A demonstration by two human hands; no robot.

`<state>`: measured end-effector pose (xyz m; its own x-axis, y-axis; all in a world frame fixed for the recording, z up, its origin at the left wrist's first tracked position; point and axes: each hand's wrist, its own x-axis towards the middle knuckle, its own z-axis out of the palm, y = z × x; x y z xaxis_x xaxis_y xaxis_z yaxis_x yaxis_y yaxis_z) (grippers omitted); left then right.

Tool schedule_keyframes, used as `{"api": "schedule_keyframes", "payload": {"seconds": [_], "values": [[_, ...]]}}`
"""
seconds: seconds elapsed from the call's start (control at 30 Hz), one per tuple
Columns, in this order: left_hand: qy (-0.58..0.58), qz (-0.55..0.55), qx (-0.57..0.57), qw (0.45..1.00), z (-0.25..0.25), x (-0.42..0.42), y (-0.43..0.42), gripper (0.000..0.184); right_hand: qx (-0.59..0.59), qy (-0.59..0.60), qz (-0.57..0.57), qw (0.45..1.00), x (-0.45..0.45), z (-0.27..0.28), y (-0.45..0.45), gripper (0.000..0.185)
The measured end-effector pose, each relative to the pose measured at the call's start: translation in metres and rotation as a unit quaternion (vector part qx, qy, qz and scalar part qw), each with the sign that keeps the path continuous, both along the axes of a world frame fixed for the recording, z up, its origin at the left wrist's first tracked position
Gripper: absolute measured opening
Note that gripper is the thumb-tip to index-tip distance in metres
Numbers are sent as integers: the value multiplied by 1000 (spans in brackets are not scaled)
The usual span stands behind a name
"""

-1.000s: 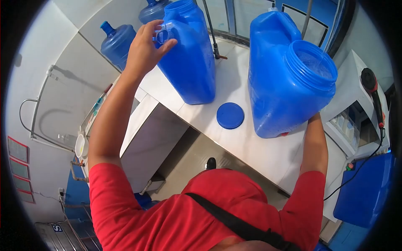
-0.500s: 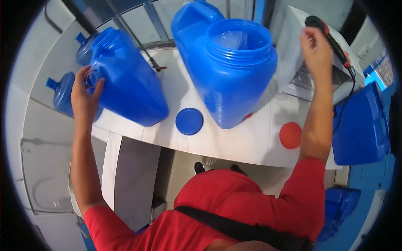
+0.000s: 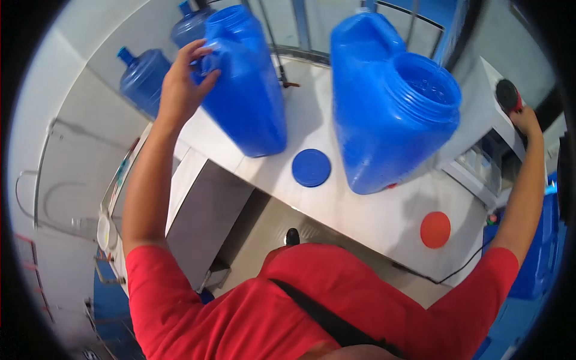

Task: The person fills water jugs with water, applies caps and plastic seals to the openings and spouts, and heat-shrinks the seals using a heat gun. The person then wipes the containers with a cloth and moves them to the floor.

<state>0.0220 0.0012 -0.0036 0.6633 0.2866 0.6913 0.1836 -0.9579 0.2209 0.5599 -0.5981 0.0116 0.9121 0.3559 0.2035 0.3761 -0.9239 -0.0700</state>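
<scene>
This looks like a water-filling shop, with its counter (image 3: 378, 216), blue jugs (image 3: 249, 102) and big water bottles (image 3: 144, 79).

Your tall, narrower-necked plastic jug (image 3: 249, 105) is strong blue, as are the bulky wide-mouthed plastic jug (image 3: 372, 123) and the flat round lid (image 3: 311, 168). The flat round disc (image 3: 435, 230) is plain orange-red. Your long desk (image 3: 372, 216) is white. The handheld tool (image 3: 506, 93) shows black and red. Your short-sleeved shirt (image 3: 327, 279) is solid red, the strap (image 3: 324, 322) black.

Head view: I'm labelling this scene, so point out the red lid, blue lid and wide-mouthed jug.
Red lid (image 3: 435, 230), head view, upper face.
Blue lid (image 3: 311, 168), head view, upper face.
Wide-mouthed jug (image 3: 373, 123), head view, side wall.
</scene>
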Motion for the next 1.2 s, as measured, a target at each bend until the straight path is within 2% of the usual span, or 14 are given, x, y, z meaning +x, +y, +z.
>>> {"api": "schedule_keyframes", "payload": {"seconds": [0.1,0.13,0.17,0.2,0.23,0.3,0.33,0.37,0.47,0.6,0.67,0.77,1.0,1.2], "values": [[-3,-10,4,1000,2,-3,7,71,69,-94,-28,993,26,-14,-32,53],[-9,-22,11,1000,2,-4,7,73,180,36,-44,982,-19,4,-17,52],[-13,-36,19,999,2,-4,9,75,328,39,-3,944,-2,-8,-38,49],[-18,-54,34,998,2,-5,13,80,337,-24,14,941,-9,-5,-52,47],[-18,-51,33,998,2,-7,16,80,447,41,27,893,-52,1,-44,50],[-22,-85,29,996,2,-11,21,87,511,43,88,854,-117,-1,-76,48],[-21,-85,27,996,2,-11,25,87,607,92,62,787,-152,-3,-73,44],[-20,-99,35,994,0,-12,28,92,626,48,150,763,-185,-11,-84,43],[-14,-126,47,991,-3,-15,41,99,651,-1,124,749,-310,-24,-56,52],[-15,-170,66,983,0,-15,49,107,620,9,256,742,-406,-46,0,78],[-17,-204,75,976,-1,-13,62,108,635,34,273,722,-435,-61,26,84],[-25,-257,91,962,-1,-8,73,110,616,73,327,713,-461,-72,78,79],[-43,-325,85,941,-4,-2,87,111,524,173,370,747,-477,-89,226,69],[-56,-362,94,926,-7,0,92,109,492,198,357,769,-478,-90,278,62]]}}
